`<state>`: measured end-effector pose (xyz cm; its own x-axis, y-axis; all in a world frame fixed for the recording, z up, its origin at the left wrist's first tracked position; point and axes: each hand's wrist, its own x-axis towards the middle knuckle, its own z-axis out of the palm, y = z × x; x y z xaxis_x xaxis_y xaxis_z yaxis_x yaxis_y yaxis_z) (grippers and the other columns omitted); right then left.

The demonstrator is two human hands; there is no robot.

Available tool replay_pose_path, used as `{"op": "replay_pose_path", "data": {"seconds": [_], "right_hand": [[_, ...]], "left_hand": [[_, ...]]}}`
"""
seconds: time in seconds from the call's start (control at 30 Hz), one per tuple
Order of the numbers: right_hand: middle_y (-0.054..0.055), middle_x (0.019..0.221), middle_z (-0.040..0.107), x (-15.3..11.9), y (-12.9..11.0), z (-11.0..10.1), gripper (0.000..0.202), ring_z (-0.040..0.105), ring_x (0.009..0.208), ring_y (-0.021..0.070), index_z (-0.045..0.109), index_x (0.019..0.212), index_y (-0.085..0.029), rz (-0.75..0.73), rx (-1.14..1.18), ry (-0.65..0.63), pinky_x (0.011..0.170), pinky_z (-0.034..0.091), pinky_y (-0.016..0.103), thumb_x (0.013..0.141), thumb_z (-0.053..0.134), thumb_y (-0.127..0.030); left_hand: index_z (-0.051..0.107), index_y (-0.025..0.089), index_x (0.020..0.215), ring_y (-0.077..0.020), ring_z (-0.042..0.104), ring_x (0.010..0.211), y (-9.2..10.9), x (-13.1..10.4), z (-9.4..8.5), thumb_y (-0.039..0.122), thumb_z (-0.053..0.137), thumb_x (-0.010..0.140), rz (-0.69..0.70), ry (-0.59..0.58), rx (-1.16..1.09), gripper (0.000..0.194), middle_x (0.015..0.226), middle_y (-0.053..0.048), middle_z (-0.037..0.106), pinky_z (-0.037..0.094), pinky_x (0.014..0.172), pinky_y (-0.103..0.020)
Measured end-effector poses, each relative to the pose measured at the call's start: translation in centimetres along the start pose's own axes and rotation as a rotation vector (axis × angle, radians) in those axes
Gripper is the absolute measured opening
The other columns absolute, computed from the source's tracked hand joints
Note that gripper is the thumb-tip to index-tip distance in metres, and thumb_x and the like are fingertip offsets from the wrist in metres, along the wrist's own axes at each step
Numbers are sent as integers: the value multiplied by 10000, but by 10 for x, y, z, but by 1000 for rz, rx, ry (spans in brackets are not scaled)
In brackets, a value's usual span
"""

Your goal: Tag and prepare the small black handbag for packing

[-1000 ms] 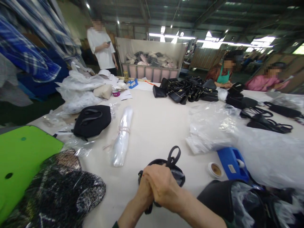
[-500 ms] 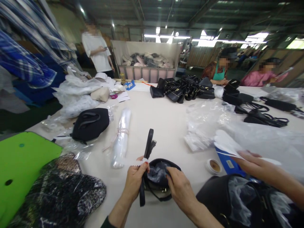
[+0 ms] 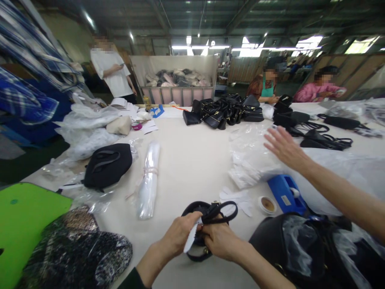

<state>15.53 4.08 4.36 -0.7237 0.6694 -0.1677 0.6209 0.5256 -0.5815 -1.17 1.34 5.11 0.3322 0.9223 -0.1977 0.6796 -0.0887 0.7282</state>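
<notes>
A small black bag (image 3: pixel 192 209) with a looped black strap (image 3: pixel 221 210) lies on the white table (image 3: pixel 192 156) near its front edge. My left hand (image 3: pixel 179 235) grips the bag's left side and pinches a white paper slip (image 3: pixel 190 240). My right hand (image 3: pixel 221 241) is closed on the bag's right side, just under the strap. A co-worker's open hand (image 3: pixel 284 148) reaches in from the right over the clear plastic bags (image 3: pixel 255 160).
A blue tape dispenser (image 3: pixel 285 194) and a tape roll (image 3: pixel 267 204) sit right of the bag. A large black bag (image 3: pixel 288 249) is at front right, a rolled plastic bundle (image 3: pixel 148 180) and a black pouch (image 3: pixel 106 164) at left, a green board (image 3: pixel 27 216) at far left. Black bags (image 3: pixel 222 112) are piled at the back; people stand and sit beyond.
The strap, upright half a second ago, now lies looped across the bag. My hands have closed in on the bag. The co-worker's hand moved up and left, leaving white paper on the table.
</notes>
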Motion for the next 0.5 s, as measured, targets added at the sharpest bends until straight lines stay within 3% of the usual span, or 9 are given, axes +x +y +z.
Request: {"op": "replay_pose_path", "data": {"seconds": [0.1,0.23,0.4,0.5], "right_hand": [[36,784,697,-6,1,-3,260,615,757,192,679,763,-206,-31,-6,-33,696,423,298,725,443,-103],[20,798,686,-17,7,-2,237,605,745,180,643,769,-210,-72,-71,-26,680,421,286,807,417,-152],[6,985,672,-28,16,9,251,581,943,195,585,966,-244,-197,-95,224,912,381,376,863,379,-145],[2,1017,664,-32,16,15,238,572,977,173,552,1000,-242,-211,-47,309,950,359,386,864,387,-137]], "left_hand": [[485,176,1024,-177,577,794,7,3,-4,189,379,850,-21,-151,245,204,890,-41,611,439,691,-240],[511,180,909,-182,596,712,14,9,-17,182,429,843,10,-314,349,106,797,-26,628,438,625,-232],[573,156,918,-306,638,798,10,23,-14,123,475,768,-38,-382,505,183,854,-121,666,496,671,-350],[600,110,963,-353,633,840,13,32,-2,94,459,755,-60,-369,574,252,883,-183,665,503,736,-443]]}}
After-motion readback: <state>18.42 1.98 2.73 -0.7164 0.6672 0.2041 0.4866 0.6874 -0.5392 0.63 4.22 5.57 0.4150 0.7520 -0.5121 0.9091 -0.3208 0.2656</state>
